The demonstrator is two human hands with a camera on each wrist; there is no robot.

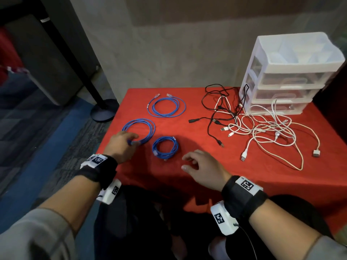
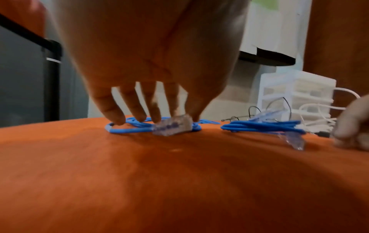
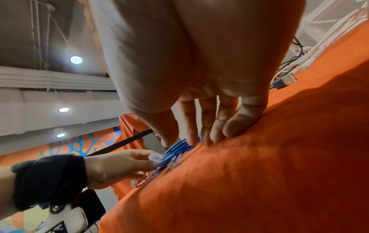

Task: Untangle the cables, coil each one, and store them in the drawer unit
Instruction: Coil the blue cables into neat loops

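Note:
Three blue cable coils lie on the red cloth: a far coil, a middle-left coil and a small near coil. My left hand reaches down onto the near edge of the middle-left coil. Its spread, fairly straight fingertips touch the cable beside a clear plug. My right hand rests with relaxed fingers on the cloth just right of the small coil, holding nothing. A tangle of black and white cables lies at the right, in front of the drawer unit.
The drawer unit is white and clear plastic with three shut drawers, at the table's back right corner. One black cable hangs against its side. The table's left edge drops to the floor close to my left hand. A black post base stands beyond it.

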